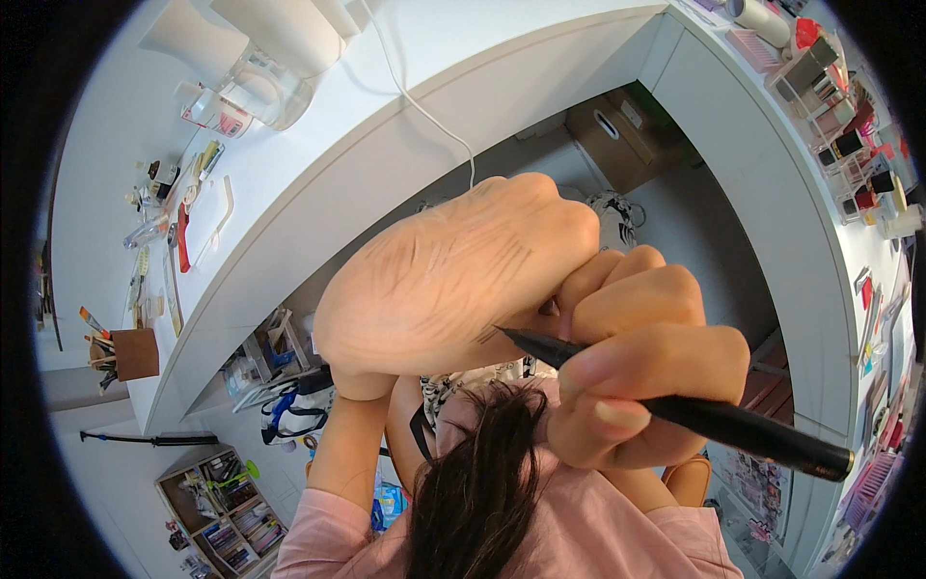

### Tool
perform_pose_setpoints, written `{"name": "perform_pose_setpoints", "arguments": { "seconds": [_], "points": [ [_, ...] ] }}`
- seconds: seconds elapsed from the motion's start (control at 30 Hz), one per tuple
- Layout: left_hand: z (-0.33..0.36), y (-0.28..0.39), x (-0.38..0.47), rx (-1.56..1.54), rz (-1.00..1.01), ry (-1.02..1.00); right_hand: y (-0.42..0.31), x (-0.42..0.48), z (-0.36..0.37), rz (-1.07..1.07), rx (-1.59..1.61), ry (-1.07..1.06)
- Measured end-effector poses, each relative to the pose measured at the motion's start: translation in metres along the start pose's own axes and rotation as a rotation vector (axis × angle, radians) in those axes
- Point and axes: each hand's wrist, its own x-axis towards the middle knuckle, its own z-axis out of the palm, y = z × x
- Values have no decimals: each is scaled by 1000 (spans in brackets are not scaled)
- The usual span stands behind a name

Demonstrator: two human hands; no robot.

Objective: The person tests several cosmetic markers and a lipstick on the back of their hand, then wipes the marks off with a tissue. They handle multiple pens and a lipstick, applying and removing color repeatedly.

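My left hand (441,282) is raised close to the camera, its back up and its fingers curled down out of sight. Fine dark strokes mark its skin, some near the knuckles and a few darker ones by the lower edge. Pinched in my right hand (644,354) is a slim black liner pen (752,434) with a pointed tip and a gold-coloured ring at its far end. The tip lies at or just over the dark strokes on the left hand; exact contact cannot be told. Whether the left hand holds anything is hidden.
A white desk (318,137) curves around in front, bearing a clear container (278,94), a red-handled tool (183,239) and a brown brush holder (136,354). Cosmetics in a clear organizer (832,163) stand at right. Beneath the desk is a cardboard box (615,137); a white cable (427,108) hangs over its edge.
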Motion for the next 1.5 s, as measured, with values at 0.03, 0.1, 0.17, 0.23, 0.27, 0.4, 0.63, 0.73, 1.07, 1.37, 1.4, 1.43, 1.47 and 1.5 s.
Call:
{"name": "perform_pose_setpoints", "arguments": {
  "seconds": [0.03, 0.1, 0.17, 0.23, 0.27, 0.4, 0.63, 0.73, 1.07, 1.37, 1.4, 1.43, 1.47, 1.5],
  "points": [
    [-1, 0, -1, 1, 0, 1, 0, 0, 2, 3, -2, 8],
    [-1, 0, 0, -2, 4, -5, 6, -3, -12, -13, 20, -90],
    [-2, 0, 0, -4, 8, -4, 7, -5, -16, -16, 32, -125],
    [-1, 1, 2, -3, 16, -6, 2, -7, -5, 7, 23, -30],
    [-2, 1, 3, -3, 21, -9, 4, -7, -6, -19, 22, -30],
    [-1, 0, 3, -11, 23, -9, 17, -7, -20, -142, 46, -183],
    [-6, 3, 13, -53, 75, -45, 0, -5, -7, 15, -87, 8],
    [-8, 6, 21, -104, 124, -74, -1, -5, -8, 57, -8, 55],
    [12, -27, 36, -845, 291, 486, 9, -7, -23, 184, 290, 429],
    [33, -30, 23, -1367, 305, 760, 11, -9, -29, 372, 263, 286],
    [33, -30, 23, -1381, 295, 759, 11, -8, -28, 355, 223, 261],
    [32, -29, 22, -1376, 276, 756, 11, -8, -27, 339, 183, 237],
    [31, -29, 22, -1372, 257, 753, 11, -8, -28, 352, 199, 223],
    [30, -28, 21, -1366, 239, 751, 11, -8, -29, 364, 214, 210]
  ]
}}
